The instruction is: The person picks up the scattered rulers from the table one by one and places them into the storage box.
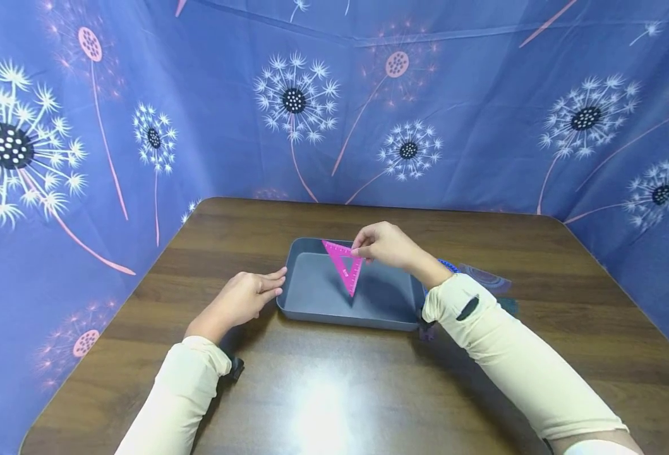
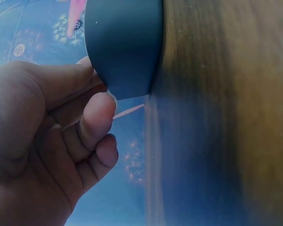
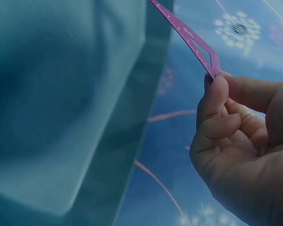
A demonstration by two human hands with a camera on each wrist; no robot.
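A dark grey rectangular tray [image 1: 323, 291] sits on the table. My left hand [image 1: 246, 296] is at its left end, its fingers gripping the rim of the tray wall [image 2: 127, 42]. Above the tray, my right hand [image 1: 388, 245] pinches a pink set square [image 1: 342, 268] at one corner between thumb and fingers. The set square is tilted, one point hanging downward over the tray floor. Its ruled edge and triangular cutout show in the right wrist view, where the right hand [image 3: 240, 141] holds the set square [image 3: 188, 37] by its near end.
Beside the tray's right end, partly hidden by my right forearm, lie a blue toothed-edge piece [image 1: 449, 265], a translucent patterned piece [image 1: 486, 279] and a dark green piece [image 1: 508, 306]. The wooden table [image 1: 243, 234] backs onto a blue dandelion-print cloth [image 1: 334, 158].
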